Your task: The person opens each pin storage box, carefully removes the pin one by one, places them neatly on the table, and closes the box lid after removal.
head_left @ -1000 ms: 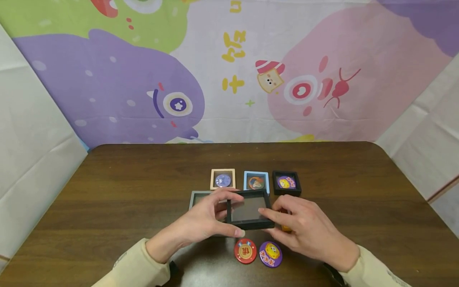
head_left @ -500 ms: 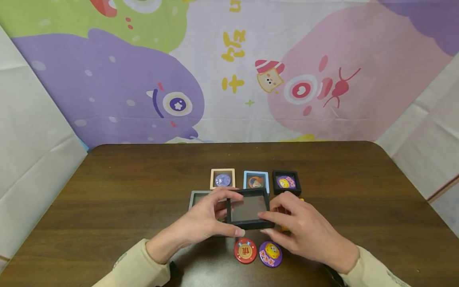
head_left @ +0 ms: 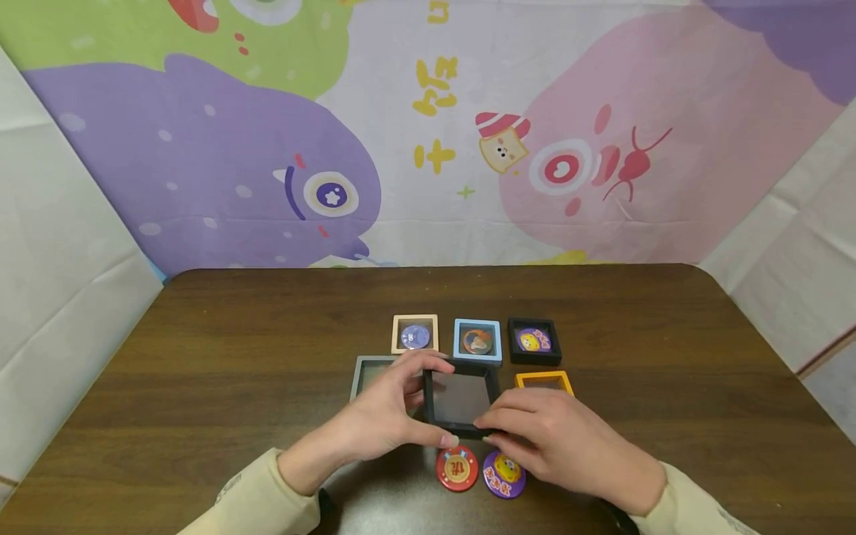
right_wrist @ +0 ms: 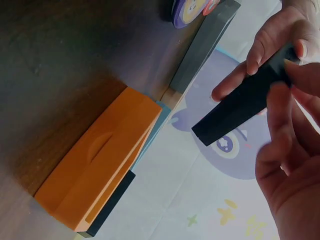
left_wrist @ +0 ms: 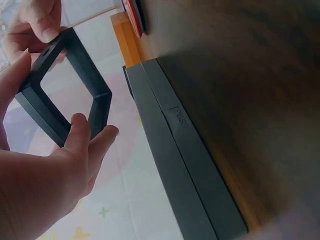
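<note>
A black display frame with a clear film window [head_left: 461,399] is held up off the table between both hands. My left hand [head_left: 381,416] grips its left side, thumb at the near edge and fingers at the far edge. My right hand [head_left: 565,438] pinches the near right corner between thumb and fingers. In the left wrist view, the window of the black frame [left_wrist: 45,107] shows nothing inside. Edge-on in the right wrist view, the black frame [right_wrist: 240,102] has fingers of both hands about it. A red round badge [head_left: 458,469] and a purple round badge [head_left: 503,475] lie just below the hands.
Behind the hands stand a beige frame [head_left: 397,338], a blue frame [head_left: 458,345] and a small black frame [head_left: 545,358], each with a round badge inside. A grey frame [head_left: 361,375] is partly behind the left hand, an orange frame [head_left: 545,376] behind the right.
My right hand has slid from the right side of the black frame down to its near corner. The frame has tipped and lowered slightly, and the orange frame shows more.
</note>
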### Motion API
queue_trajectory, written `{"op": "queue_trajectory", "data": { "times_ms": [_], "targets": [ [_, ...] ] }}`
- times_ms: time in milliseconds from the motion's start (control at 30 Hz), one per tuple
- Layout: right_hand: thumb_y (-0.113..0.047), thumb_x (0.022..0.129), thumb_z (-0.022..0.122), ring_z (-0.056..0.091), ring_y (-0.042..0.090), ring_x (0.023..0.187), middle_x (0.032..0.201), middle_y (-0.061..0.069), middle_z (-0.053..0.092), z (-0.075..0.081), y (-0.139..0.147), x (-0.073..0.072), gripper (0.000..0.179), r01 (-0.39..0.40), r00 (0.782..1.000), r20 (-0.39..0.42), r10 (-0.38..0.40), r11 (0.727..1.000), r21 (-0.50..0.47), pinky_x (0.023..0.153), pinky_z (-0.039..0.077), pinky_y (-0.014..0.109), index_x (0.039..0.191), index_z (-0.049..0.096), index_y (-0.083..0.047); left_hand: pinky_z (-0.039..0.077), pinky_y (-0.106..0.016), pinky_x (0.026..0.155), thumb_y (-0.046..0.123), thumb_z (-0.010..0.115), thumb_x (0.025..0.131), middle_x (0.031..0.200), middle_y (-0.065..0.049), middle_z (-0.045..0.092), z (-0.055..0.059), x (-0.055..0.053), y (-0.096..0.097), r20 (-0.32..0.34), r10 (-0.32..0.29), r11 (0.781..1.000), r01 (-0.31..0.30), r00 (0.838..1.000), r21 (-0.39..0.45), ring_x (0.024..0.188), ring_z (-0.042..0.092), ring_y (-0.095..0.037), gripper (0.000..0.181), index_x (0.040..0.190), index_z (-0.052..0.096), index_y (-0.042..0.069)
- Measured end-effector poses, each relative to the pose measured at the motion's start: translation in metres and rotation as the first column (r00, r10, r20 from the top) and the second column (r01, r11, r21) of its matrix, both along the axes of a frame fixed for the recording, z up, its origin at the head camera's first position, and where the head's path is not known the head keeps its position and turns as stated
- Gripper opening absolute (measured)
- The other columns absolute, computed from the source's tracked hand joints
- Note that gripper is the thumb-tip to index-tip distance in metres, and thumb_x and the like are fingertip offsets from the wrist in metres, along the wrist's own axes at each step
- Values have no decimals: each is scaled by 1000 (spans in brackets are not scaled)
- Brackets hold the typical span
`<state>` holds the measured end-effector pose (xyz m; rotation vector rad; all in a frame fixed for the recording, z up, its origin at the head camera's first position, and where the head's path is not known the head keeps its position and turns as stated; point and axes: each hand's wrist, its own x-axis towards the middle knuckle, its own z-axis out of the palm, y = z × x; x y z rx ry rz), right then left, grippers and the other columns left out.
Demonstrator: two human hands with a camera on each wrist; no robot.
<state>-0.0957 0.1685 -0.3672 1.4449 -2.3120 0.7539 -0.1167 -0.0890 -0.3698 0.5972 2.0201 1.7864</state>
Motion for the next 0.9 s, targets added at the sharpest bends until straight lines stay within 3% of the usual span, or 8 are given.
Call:
{"op": "queue_trajectory", "data": {
  "times_ms": [167,367,433,600,733,900],
  "targets": [
    [-8,85,79,54,-2,75,98,-11,65,-1,0,0,27,0,998,67,-1,1000,21,66,45,8,110,71,-16,45,-42,104,2,89,70,145,-14,38,-1,0,0,-18,-5,1000,4,1000,-21,118,56,-31,69,129,53,1],
    [-9,88,76,54,-2,76,96,-13,62,2,2,2,16,63,985,157,-79,993,103,67,47,11,102,72,-15,44,-45,103,12,90,73,144,-12,42,0,-2,-4,-59,-17,995,11,998,-99,131,43,-32,69,131,54,5],
    [-10,88,75,55,-2,77,94,-13,62,4,2,3,13,97,975,184,-124,984,146,68,50,14,100,72,-15,44,-47,103,13,89,73,142,-10,43,1,-3,-6,-71,-2,992,-7,997,-130,128,44,-32,69,132,54,6],
    [-12,89,74,55,-2,77,93,-13,61,6,3,2,11,141,959,206,-192,960,241,67,52,20,100,72,-13,44,-53,101,18,88,76,141,-7,44,6,-3,-9,-55,56,980,-65,997,-190,120,51,-39,66,132,54,11],
    [-13,91,74,55,-2,77,92,-13,60,5,3,0,10,132,946,245,-210,945,300,67,53,22,100,73,-13,43,-53,100,20,87,78,140,-8,46,9,-3,-9,-36,70,977,-75,997,-202,119,51,-39,63,132,55,13],
    [-12,91,73,56,-1,77,91,-12,60,2,2,-1,9,122,953,224,-204,935,333,68,54,22,100,73,-13,42,-51,100,21,87,79,137,-10,49,9,-3,-10,-43,67,976,-75,997,-207,121,49,-35,62,131,56,12]
  ]
}}
